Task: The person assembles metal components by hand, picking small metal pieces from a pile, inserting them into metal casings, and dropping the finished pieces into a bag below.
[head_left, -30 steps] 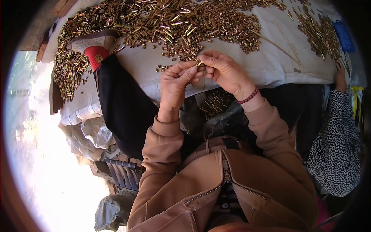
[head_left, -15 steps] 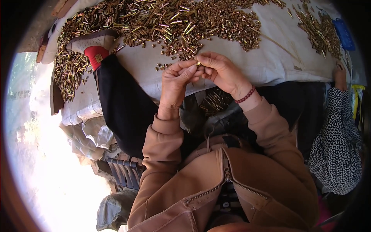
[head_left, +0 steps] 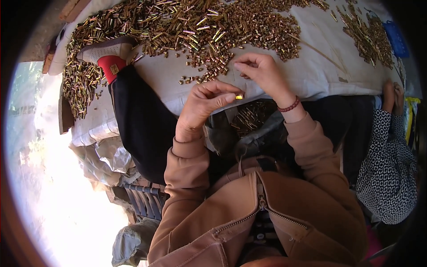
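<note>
My left hand [head_left: 204, 102] is closed in a pinch, with a small, shiny brass-coloured metal cylinder [head_left: 239, 96] at its thumb and fingertips. It hangs over a dark bag [head_left: 222, 138] between my legs, in which longer brass-coloured pieces [head_left: 250, 119] lie. Farther off and to the right, my right hand [head_left: 263, 73] has its thumb and forefinger drawn close together; whether anything is between them is too small to tell. Its fingertips are near the edge of a heap of short brass-coloured cylinders [head_left: 218, 66] on the white cloth [head_left: 318, 71].
Longer metal tubes [head_left: 178, 26] cover the far left of the cloth, around my shoe [head_left: 109, 48]. A thin stick [head_left: 322, 54] lies to the right. Beyond it are another heap [head_left: 367, 38], a blue object [head_left: 396, 39] and a co-worker's patterned sleeve [head_left: 384, 164].
My hands were together over the cloth's edge and have parted. The left came down toward me with the metal cylinder; the right shifted slightly right. A second co-worker's hand shows at the right.
</note>
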Demonstrator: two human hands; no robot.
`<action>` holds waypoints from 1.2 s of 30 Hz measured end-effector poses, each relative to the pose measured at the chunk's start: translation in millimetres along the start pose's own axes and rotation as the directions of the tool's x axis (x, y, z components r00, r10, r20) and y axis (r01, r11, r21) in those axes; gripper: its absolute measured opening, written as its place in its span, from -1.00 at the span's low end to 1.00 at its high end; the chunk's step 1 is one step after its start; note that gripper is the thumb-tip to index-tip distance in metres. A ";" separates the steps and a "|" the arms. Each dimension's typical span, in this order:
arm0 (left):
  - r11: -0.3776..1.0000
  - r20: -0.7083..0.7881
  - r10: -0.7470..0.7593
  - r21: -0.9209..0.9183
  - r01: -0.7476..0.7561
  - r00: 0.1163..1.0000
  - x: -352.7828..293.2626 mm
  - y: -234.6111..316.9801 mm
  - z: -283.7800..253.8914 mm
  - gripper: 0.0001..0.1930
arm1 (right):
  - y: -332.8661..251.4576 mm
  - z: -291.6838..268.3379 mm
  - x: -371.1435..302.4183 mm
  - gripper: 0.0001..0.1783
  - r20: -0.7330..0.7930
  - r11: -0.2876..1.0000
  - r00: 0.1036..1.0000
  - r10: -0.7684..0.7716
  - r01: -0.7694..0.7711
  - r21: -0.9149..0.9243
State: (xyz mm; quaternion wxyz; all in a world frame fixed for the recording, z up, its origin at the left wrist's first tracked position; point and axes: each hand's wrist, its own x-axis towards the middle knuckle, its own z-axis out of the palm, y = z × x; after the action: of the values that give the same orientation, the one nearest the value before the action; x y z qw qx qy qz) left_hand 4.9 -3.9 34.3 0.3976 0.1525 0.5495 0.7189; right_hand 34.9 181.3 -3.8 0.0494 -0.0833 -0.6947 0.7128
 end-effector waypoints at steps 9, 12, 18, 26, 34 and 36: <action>0.493 -0.358 0.571 0.869 0.040 0.739 59.8 3.8 -33.9 -0.79 | 0.8 28.3 -5.9 -0.79 0.128 0.492 0.861 -0.492 0.396 -0.776; 0.125 -0.212 0.709 0.977 0.176 0.673 71.1 -6.2 -39.8 -0.80 | 5.4 35.2 -3.1 -0.80 0.116 0.506 0.881 -0.459 0.366 -0.781; 0.031 -0.140 0.731 0.985 0.172 0.668 75.0 -13.2 -34.0 -0.85 | 11.0 30.8 0.5 -0.81 0.157 0.473 0.848 -0.505 0.425 -0.772; 0.392 -0.295 0.718 0.920 -0.016 0.630 60.2 -10.3 -30.5 -0.88 | -4.2 27.1 -4.2 -0.84 0.180 0.433 0.876 -0.448 0.388 -0.813; 0.831 -0.500 0.492 0.513 -0.214 0.713 29.6 -15.6 -26.6 -0.86 | 2.0 28.9 -2.8 -0.89 0.122 0.448 0.868 -0.482 0.364 -0.816; 0.880 -0.511 0.393 0.450 -0.152 0.764 25.6 -18.8 -24.8 -0.83 | 3.6 28.1 -2.2 -0.88 0.123 0.439 0.867 -0.482 0.360 -0.823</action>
State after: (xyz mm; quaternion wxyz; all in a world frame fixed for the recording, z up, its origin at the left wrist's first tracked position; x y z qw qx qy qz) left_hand -20.2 -0.1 2.9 0.0588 0.0767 0.7456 0.6594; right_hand 32.0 153.2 -6.7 0.2256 0.0331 -0.9382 0.2604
